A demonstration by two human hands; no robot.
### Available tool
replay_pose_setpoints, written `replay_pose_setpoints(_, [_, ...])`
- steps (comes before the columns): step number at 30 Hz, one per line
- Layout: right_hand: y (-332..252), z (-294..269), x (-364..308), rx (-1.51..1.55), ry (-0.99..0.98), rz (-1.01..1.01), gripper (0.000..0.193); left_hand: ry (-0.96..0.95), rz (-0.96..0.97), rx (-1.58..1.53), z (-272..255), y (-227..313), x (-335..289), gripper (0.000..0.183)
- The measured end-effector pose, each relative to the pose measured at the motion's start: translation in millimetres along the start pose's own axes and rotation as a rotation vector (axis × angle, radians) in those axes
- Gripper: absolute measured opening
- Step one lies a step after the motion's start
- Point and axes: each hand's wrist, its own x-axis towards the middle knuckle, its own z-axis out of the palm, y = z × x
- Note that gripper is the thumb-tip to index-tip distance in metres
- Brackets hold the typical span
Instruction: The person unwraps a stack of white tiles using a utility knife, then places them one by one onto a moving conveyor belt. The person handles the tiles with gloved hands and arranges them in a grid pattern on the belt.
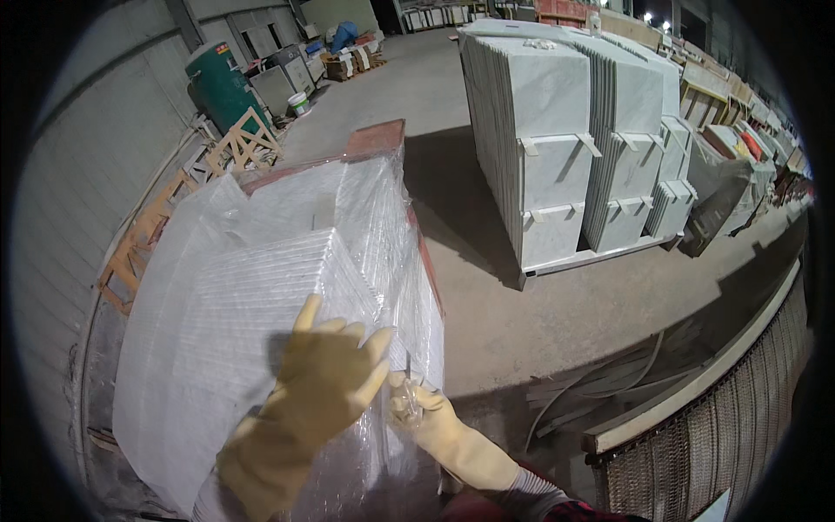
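Note:
Thin pale stone tiles point(261, 274) stand packed on edge in a big stack in front of me. Clear plastic wrap point(361, 213) covers the stack, wrinkled and shiny. My left hand point(317, 391), in a yellow rubber glove, reaches over the near part of the stack with its fingers spread. Close by, at the stack's near right corner, my right hand point(444, 439) wears a matching glove. Its fingers are closed on bunched plastic wrap. A narrow grey strip shows just above those fingertips, too small to name.
Another tall load of white stone slabs point(548, 183) stands on a pallet to the right. A ribbed metal mesh belt point(704, 418) with a pale rail lies at lower right. A green tank point(228, 91), wooden frames point(139, 248) and a white bucket point(299, 104) line the left side.

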Motion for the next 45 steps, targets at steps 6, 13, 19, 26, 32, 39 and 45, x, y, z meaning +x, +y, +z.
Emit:
replay_pose_setpoints(6, [-10, 7, -34, 0.309, -0.435, 0.030, 0.020, 0.144, -0.013, -0.269, -10, -4, 2, 0.040])
replay_pose_setpoints(13, [-15, 28, -91, 0.256, -0.427, 0.015, 0.020, -0.338, 0.240, 0.089, -20, 30, 3, 0.062])
replay_pose_setpoints(19, [-2, 47, -105, 0.266, -0.318, 0.107, 0.022, -0.531, 0.313, 0.074, -26, 29, 9, 0.020])
replay_pose_setpoints(26, [4, 101, -110, 0.435, -0.478, 0.181, 0.038, -0.038, 0.380, -0.065, -50, 22, -16, 0.013])
replay_pose_setpoints(32, [21, 113, -95, 0.442, -0.493, 0.168, 0.026, 0.268, 0.327, -0.204, -81, 23, -22, 0.011])
replay_pose_setpoints(39, [12, 110, -85, -0.006, -0.246, 0.025, 0.032, 0.242, 0.204, -0.452, -109, -5, -31, 0.013])
replay_pose_setpoints(45, [-48, 112, -31, -0.670, -0.052, -0.038, 0.034, 0.071, 0.207, -0.664, -110, -53, -42, 0.017])
